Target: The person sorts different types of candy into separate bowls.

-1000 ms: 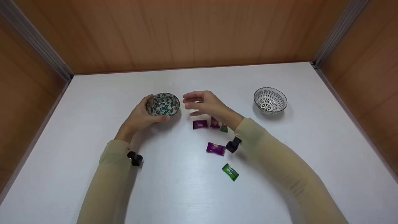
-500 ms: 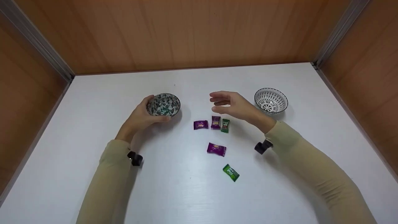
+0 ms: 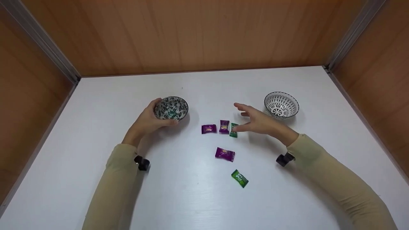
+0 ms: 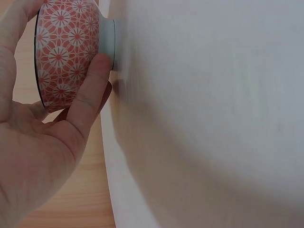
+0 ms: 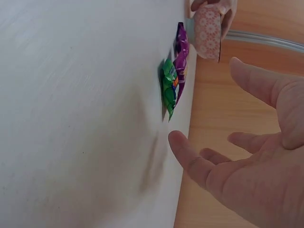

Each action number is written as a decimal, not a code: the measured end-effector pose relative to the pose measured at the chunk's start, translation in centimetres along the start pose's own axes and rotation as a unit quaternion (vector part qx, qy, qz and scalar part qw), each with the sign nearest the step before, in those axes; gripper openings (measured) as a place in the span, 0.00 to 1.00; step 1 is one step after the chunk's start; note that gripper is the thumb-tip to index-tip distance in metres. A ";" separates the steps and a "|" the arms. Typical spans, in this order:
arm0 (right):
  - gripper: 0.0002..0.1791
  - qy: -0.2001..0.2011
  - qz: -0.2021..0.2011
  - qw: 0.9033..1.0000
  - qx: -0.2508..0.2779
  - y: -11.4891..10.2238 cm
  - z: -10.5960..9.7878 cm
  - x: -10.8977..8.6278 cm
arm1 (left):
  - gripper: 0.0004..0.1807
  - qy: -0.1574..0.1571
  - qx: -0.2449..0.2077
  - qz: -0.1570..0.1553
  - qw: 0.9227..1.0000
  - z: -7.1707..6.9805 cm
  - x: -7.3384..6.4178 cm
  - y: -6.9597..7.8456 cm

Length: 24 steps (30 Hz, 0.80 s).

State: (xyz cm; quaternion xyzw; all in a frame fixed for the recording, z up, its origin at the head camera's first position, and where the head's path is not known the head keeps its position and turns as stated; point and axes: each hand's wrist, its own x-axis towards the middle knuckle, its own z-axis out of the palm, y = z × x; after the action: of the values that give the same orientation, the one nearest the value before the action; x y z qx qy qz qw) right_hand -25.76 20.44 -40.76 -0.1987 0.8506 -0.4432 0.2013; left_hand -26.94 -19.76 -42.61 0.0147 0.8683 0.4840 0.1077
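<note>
My left hand [image 3: 150, 119] grips a small bowl [image 3: 171, 107] by its side, thumb and fingers spread around the wall. Dark floral patterns cover its inside, and something green shows at the bottom. In the left wrist view the bowl [image 4: 66, 52] has red-and-white flowers outside and a pale foot close to the table. My right hand [image 3: 260, 121] holds nothing; its thumb and fingers are apart over a green wrapped candy [image 3: 233, 131]. In the right wrist view that candy [image 5: 169, 85] lies just beyond the fingertips. Two purple wrapped candies [image 3: 224, 127] [image 3: 209, 129] lie left of it.
A white bowl with a black pattern [image 3: 281, 104] stands at the back right. Nearer the front lie another purple candy [image 3: 225, 154] and another green candy [image 3: 240, 178]. Wooden panels [image 3: 198, 35] border the white table [image 3: 179, 198] at the back and sides.
My right hand has moved right, away from the held bowl, then come down toward the green candy, with thumb and fingers spreading. My left hand has kept its grip on the bowl.
</note>
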 end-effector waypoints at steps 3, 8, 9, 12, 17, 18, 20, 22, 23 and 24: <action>0.57 -0.016 0.014 1.000 0.008 0.4 0.2 0.1 | 0.72 0.001 -0.007 0.005 1.000 0.0 -0.2 0.0; 0.55 -0.033 0.025 0.999 0.003 1.3 0.5 0.3 | 0.71 -0.001 -0.020 0.013 1.000 0.3 -0.1 0.1; 0.55 -0.032 0.023 0.999 0.001 1.4 0.6 0.4 | 0.71 -0.001 -0.020 0.014 1.000 0.3 -0.1 0.1; 0.51 -0.025 0.028 0.999 -0.007 1.6 0.6 0.5 | 0.70 -0.001 -0.014 0.012 1.000 0.5 0.0 0.1; 0.44 -0.025 0.045 0.998 -0.020 1.6 0.5 0.6 | 0.71 -0.001 -0.011 0.008 1.000 0.6 0.1 0.1; 0.44 -0.026 0.046 0.998 -0.022 1.6 0.5 0.6 | 0.72 0.000 -0.009 0.008 1.000 0.6 0.1 0.1; 0.42 -0.029 0.043 0.998 -0.031 1.5 0.5 0.7 | 0.72 0.001 -0.008 0.009 1.000 0.5 0.1 0.0; 0.40 -0.030 0.040 0.998 -0.042 1.4 0.5 0.8 | 0.72 0.002 -0.006 0.011 1.000 0.5 0.1 0.0; 0.39 -0.031 0.040 0.998 -0.049 1.4 0.5 0.9 | 0.72 0.003 -0.005 0.012 1.000 0.5 0.1 0.0; 0.38 -0.032 0.039 0.997 -0.057 1.4 0.4 1.0 | 0.72 0.004 -0.005 0.013 1.000 0.5 0.1 0.0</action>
State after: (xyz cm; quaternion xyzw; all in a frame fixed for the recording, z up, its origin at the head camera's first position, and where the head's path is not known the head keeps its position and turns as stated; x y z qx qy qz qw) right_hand -26.56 20.40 -42.34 -0.1912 0.8747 -0.3789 0.2340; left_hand -26.91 -19.37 -42.88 0.0239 0.8659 0.4899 0.0983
